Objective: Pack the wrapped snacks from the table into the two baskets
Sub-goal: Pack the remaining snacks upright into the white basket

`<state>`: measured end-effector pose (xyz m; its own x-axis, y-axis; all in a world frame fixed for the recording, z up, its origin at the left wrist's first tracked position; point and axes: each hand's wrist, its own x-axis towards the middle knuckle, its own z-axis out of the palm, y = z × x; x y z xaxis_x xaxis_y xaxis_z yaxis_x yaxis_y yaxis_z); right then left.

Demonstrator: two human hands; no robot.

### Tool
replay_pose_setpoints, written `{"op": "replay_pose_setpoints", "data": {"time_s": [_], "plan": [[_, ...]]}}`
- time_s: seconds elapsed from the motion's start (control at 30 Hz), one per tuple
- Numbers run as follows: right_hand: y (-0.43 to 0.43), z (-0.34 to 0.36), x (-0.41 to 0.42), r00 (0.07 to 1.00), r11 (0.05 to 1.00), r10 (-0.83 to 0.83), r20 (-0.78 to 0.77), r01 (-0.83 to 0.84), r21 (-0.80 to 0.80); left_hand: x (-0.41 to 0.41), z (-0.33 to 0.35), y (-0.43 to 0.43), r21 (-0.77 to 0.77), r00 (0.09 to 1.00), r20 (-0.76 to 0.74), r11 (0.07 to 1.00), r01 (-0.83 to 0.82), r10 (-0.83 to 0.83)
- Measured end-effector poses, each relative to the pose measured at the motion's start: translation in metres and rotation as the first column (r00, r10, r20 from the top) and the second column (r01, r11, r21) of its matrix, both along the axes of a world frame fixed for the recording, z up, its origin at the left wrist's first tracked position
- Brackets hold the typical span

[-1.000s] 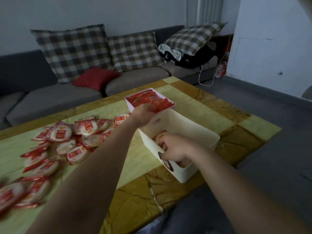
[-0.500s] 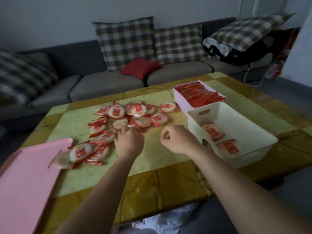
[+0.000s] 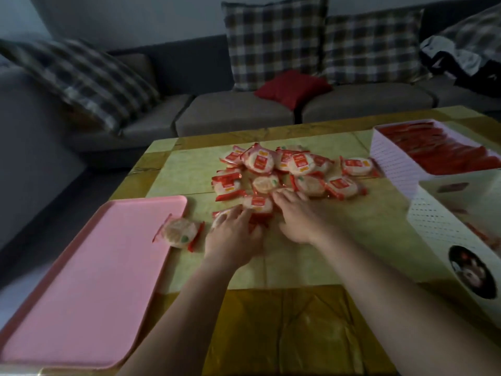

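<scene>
Several round snacks in red-and-clear wrappers lie in a pile (image 3: 287,169) on the middle of the table. My left hand (image 3: 233,240) reaches onto the near edge of the pile, its fingers stretched over a snack (image 3: 221,217). Just to its right, my right hand (image 3: 295,215) lies with outstretched fingers touching the snacks there. Another snack (image 3: 257,204) sits between the two hands. The pink basket (image 3: 393,164) at the far right is full of red wrappers. In front of it stands the white basket (image 3: 433,223), cut off by the frame edge.
A flat pink tray (image 3: 89,270) covers the table's near left corner, with one snack (image 3: 180,232) resting against its right rim. A grey sofa (image 3: 235,112) with checked cushions and a red cushion (image 3: 294,86) runs behind the table (image 3: 284,329).
Both hands went from closed fists above the table to outstretched fingers laid on the near snacks. The view has swung left and down, so the baskets sit at the right edge.
</scene>
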<state>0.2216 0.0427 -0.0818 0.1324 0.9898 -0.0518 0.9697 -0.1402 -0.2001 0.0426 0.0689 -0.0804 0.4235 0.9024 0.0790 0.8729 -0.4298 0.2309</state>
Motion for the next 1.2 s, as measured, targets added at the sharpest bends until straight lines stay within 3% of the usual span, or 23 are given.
{"op": "replay_pose_setpoints", "data": {"time_s": [0.1,0.2,0.3,0.47,0.53,0.6,0.7,0.8,0.87,0.9,0.97,1.1,1.17,1.2], "plan": [[0.0,0.001,-0.007,0.994,0.999,-0.048,0.101,0.049,-0.008,-0.005,0.005,-0.003,-0.04,0.996,0.068,0.997,0.067,-0.064],[-0.004,0.013,-0.005,0.993,0.986,-0.052,0.102,0.068,-0.153,-0.015,0.003,0.0,-0.168,0.998,-0.037,0.985,0.04,-0.047],[-0.006,0.024,-0.002,0.994,0.966,-0.047,0.101,0.071,-0.249,-0.015,0.003,-0.003,-0.159,0.991,-0.125,0.987,0.035,-0.056],[-0.015,0.037,-0.004,0.98,0.958,-0.034,0.195,0.087,-0.273,-0.013,0.001,-0.007,-0.241,0.999,-0.052,0.971,-0.002,-0.011],[-0.019,0.038,-0.002,0.979,0.953,-0.054,0.196,0.109,-0.284,-0.011,-0.004,-0.008,-0.198,0.996,-0.089,0.98,-0.017,0.0],[-0.021,0.036,0.002,0.987,0.95,-0.112,0.111,0.14,-0.28,-0.007,-0.011,-0.006,-0.16,0.992,-0.123,0.987,-0.012,-0.008],[-0.023,0.036,0.009,0.952,0.954,-0.252,-0.173,0.214,-0.21,-0.005,-0.022,-0.001,-0.188,0.991,-0.137,0.982,-0.031,0.005],[-0.02,0.036,0.0,0.85,0.965,-0.257,-0.46,0.253,-0.072,-0.001,-0.016,-0.006,-0.195,0.989,-0.14,0.981,0.011,-0.038],[-0.011,0.034,-0.014,0.744,0.966,-0.25,-0.62,0.236,-0.106,0.0,-0.006,-0.013,-0.224,1.0,0.009,0.974,-0.016,0.019],[-0.006,0.033,-0.019,0.702,0.966,-0.256,-0.665,0.212,-0.148,0.0,-0.001,-0.015,-0.286,0.983,0.143,0.955,-0.074,0.119],[0.004,0.026,-0.023,0.635,0.965,-0.263,-0.726,0.165,-0.205,0.001,0.009,-0.02,-0.463,0.845,0.391,0.872,-0.162,0.364],[0.006,0.024,-0.026,0.621,0.972,-0.234,-0.748,0.134,-0.192,-0.011,0.021,-0.014,-0.698,0.552,0.542,0.705,-0.124,0.634],[0.007,0.023,-0.025,0.619,0.967,-0.25,-0.745,0.201,-0.157,-0.028,0.025,-0.009,-0.656,0.53,0.57,0.736,-0.165,0.628],[0.008,0.024,-0.025,0.617,0.96,-0.256,-0.744,0.25,-0.123,-0.037,0.026,-0.005,-0.523,0.614,0.546,0.804,-0.282,0.57]]}}
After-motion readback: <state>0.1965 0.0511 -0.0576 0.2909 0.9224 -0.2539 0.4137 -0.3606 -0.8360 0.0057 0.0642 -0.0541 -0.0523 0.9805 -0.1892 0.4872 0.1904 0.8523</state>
